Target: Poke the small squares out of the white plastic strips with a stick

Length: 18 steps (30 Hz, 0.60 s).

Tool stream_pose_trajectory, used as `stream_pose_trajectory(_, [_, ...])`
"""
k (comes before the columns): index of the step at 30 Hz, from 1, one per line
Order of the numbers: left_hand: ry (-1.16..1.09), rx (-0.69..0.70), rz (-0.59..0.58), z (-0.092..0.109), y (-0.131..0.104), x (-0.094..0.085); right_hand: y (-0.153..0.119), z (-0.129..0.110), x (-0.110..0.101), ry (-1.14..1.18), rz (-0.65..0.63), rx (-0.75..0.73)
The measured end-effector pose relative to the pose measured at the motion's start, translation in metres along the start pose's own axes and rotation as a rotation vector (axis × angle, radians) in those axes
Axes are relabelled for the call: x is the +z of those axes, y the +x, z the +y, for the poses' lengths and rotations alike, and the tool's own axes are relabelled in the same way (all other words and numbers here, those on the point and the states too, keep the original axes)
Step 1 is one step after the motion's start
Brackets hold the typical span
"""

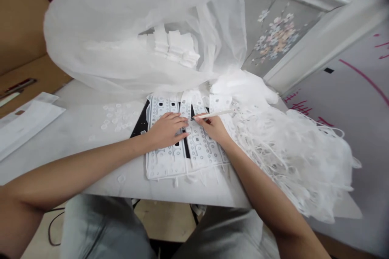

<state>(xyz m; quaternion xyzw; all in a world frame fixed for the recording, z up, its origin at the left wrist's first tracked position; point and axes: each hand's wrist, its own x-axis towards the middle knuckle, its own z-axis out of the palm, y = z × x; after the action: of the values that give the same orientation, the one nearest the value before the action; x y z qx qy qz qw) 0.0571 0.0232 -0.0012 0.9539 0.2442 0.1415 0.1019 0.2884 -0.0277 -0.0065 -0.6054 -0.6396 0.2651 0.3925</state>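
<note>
White punched sheets (170,158) lie at the worktop's (75,162) near edge; left hand (165,131) spread flat on them, right hand (214,125) pinching a stick (217,113). Loose pieces (117,118) and a scrap heap (291,149) suggest work partway done.

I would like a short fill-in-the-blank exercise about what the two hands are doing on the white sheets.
1. The left hand lies flat on a white die-cut sheet, pressing it ____.
2. The right hand holds a thin white ____ like a pen.
3. A pile of white scrap strips lies on the person's ____ side.
4. Small punched-out pieces lie on the ____.

Missing words: down; stick; right; table
</note>
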Motion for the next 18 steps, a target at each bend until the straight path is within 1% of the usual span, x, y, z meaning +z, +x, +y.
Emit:
stream_pose_trajectory(6, [0.002, 0.012, -0.013, 0.001, 0.0, -0.001, 0.0, 0.0, 0.0, -0.038, -0.003, 0.004])
stream_pose_trajectory(9, [-0.009, 0.008, -0.022, 0.001, 0.001, -0.001, 0.0, -0.001, 0.001, -0.055, -0.004, -0.027])
stream_pose_trajectory(11, [-0.012, 0.006, -0.027, 0.001, 0.001, -0.001, -0.001, -0.002, 0.002, -0.095, -0.013, -0.105])
stream_pose_trajectory(13, [-0.009, 0.008, -0.027, 0.0, 0.001, -0.001, -0.002, -0.003, 0.002, -0.181, -0.028, -0.217])
stream_pose_trajectory(16, [-0.005, 0.026, -0.014, 0.0, 0.0, 0.001, -0.004, -0.006, 0.002, -0.367, -0.074, -0.367])
stream_pose_trajectory(18, [0.002, 0.04, -0.003, 0.0, 0.0, 0.002, -0.005, -0.01, 0.002, -0.507, -0.126, -0.429])
